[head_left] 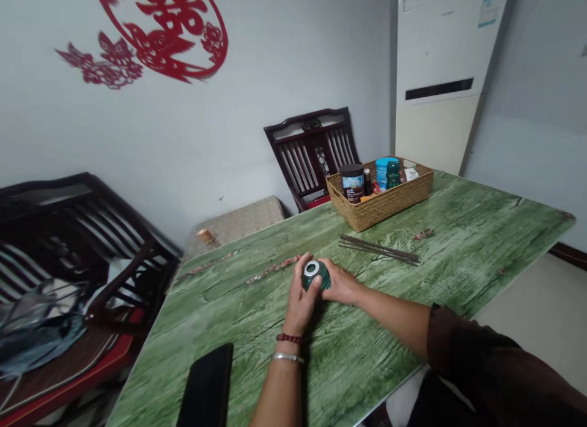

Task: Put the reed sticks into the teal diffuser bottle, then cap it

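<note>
Both my hands clasp a dark green round container point(316, 276) lying on its side, with a white ring around its open or capped end. My left hand point(300, 302) cups it from the near side, with a red bead bracelet and a silver bangle on that wrist. My right hand point(340, 284) presses on its right side. Between my palms, most of the container is hidden. Whether it has a lid cannot be made out. Both hands rest just above the green wood-patterned tabletop point(367, 292).
A black phone point(206, 385) lies at the near edge of the table. Several thin dark sticks point(380, 249) lie to the right. At the back stands a woven basket point(380, 200) holding jars and bottles. Dark wooden chairs point(312, 152) stand behind and left of the table.
</note>
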A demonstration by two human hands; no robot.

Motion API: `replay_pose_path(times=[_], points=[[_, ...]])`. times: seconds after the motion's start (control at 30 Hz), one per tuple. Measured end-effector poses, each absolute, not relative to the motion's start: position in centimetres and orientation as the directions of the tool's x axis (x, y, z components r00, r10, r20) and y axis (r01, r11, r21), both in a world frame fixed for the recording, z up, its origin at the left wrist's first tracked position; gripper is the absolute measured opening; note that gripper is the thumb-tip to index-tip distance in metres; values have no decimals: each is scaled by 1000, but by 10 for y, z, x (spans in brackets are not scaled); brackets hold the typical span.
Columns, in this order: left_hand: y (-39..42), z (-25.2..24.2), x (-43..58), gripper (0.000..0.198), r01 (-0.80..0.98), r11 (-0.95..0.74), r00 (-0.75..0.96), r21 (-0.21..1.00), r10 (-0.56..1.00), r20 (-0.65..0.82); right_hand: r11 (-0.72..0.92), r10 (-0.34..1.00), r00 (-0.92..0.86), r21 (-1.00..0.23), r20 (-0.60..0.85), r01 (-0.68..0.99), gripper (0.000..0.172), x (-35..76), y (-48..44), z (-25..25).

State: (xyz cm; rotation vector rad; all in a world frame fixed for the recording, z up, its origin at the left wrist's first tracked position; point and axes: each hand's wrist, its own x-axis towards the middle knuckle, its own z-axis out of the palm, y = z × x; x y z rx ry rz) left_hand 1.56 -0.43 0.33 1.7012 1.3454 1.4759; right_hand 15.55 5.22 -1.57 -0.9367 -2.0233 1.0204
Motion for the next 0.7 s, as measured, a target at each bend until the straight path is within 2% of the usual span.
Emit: replay_pose_path(times=[0.2,0.7], points=[[-8,-3,11,48,363,-359,-52,860,914,403,456,821,-525,-813,226,362,76,157,54,-19],[-6,-3,10,50,402,-321,-84,858,920,384,439,830,-521,-809,199,391,75,158,54,-13]])
